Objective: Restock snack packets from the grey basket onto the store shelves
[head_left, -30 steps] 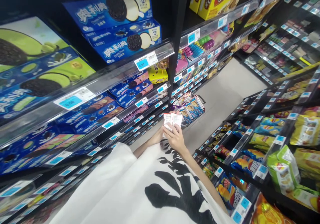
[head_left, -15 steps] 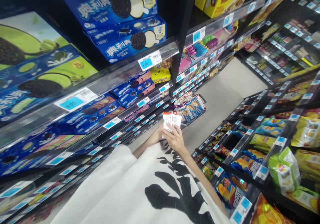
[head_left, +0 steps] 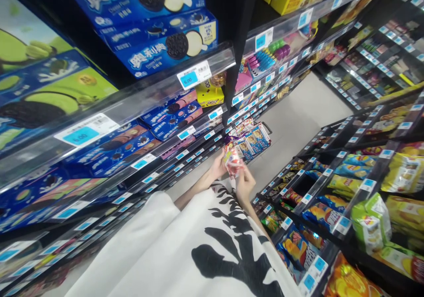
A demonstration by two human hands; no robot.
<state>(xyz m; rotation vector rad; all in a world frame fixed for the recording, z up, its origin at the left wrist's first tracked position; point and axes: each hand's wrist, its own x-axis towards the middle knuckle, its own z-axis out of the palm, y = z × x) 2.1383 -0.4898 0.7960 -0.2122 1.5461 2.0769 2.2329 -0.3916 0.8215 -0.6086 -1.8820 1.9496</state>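
A small red and white snack packet (head_left: pixel 232 161) is held up in front of my body, its coloured printed face showing. My left hand (head_left: pixel 217 166) grips the packet along its left side. On the lower right edge, my right hand (head_left: pixel 245 182) pinches it between thumb and fingers. The print on the packet is too small and blurred to read. Just beyond the hands, low by the shelf foot, is a basket with a dark handle (head_left: pixel 266 128), holding blue snack packs (head_left: pixel 253 142) and other colourful packets.
Shelves of blue cookie boxes (head_left: pixel 162 49) rise close on my left, with price tags (head_left: pixel 194 74) along protruding edges. Bagged chips (head_left: pixel 323 213) fill the slanted racks on my right. Between them runs a grey floor aisle (head_left: pixel 308 98) to more shelves at the far end.
The packet has been turned from its white printed back to its red, colourful face. My right hand has shifted from across the packet to its lower right edge. The view has moved slightly.
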